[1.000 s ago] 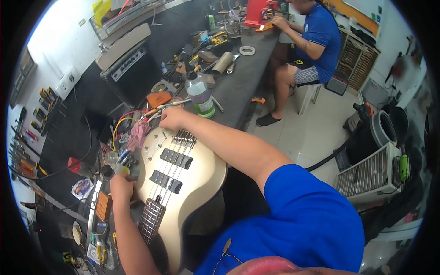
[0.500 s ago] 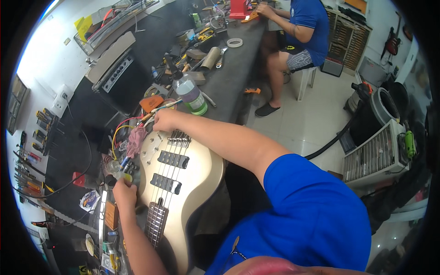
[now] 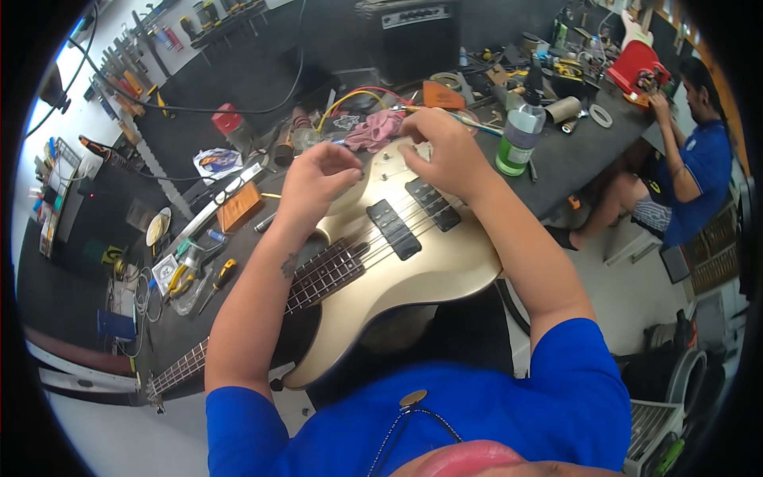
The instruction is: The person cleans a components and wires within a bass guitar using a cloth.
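A cream-gold bass guitar [image 3: 469,253] lies face up across the bench edge in front of me, its neck [image 3: 324,278] pointing to the lower left. It has two black pickups [image 3: 395,230] and metal strings. My left hand [image 3: 318,179] hovers by the body's far edge, fingers curled in toward the thumb; anything between the tips is too small to make out. Over the bridge end, my right hand [image 3: 451,155] is bent, with thumb and fingers apart and nothing visible between them. It hides the bridge. Small control posts [image 3: 386,166] show between the hands.
A pink cloth [image 3: 375,131], an orange block [image 3: 443,95] and a spray bottle with green liquid [image 3: 520,131] stand just beyond. A wooden block [image 3: 240,208] and a yellow-black screwdriver [image 3: 218,282] lie left. A co-worker [image 3: 695,171] sits far right. An amplifier [image 3: 417,40] stands behind.
My view has turned, so the bass now lies more crosswise. My left hand has left the small items beside the bass and come to its edge. My right hand stays near the bridge.
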The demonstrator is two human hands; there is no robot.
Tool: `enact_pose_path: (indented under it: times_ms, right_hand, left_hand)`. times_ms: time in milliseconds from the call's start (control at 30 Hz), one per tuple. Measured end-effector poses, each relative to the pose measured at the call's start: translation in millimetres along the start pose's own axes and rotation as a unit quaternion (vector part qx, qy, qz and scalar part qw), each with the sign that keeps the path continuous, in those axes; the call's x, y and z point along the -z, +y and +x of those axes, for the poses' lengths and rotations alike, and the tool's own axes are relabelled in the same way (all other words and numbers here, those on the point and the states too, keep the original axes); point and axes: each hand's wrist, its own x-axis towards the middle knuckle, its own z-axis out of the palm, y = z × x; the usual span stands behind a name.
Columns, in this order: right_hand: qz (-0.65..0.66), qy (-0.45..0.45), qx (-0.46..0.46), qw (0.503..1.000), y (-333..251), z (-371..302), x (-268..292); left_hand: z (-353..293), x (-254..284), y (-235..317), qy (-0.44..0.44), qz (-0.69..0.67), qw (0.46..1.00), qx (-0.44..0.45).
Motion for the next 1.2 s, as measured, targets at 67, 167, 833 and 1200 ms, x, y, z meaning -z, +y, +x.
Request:
enact_pose_path:
  times_ms: [67, 167, 833, 1200]
  right_hand:
    - [0.065, -0.01, 0.021, 0.998, -9.7, -0.9, -7.5]
    - [0.123, -0.044, 0.034, 0.991, -12.5, -3.5, -13.8]
    - [0.212, -0.091, -0.112, 0.967, 15.8, -4.5, -26.3]
    - [0.258, -0.002, -0.299, 0.919, 85.2, -12.9, -0.2]
  left_hand:
    - [-1.7, -6.2, 9.0, 0.004, -0.019, 1.0, 0.022]
    - [1.3, -12.9, 6.1, 0.011, -0.066, 0.995, 0.068]
    - [4.8, -12.7, -33.6, -0.015, -0.237, 0.966, 0.105]
    - [5.3, -27.6, -29.1, -0.039, -0.012, 0.998, 0.053]
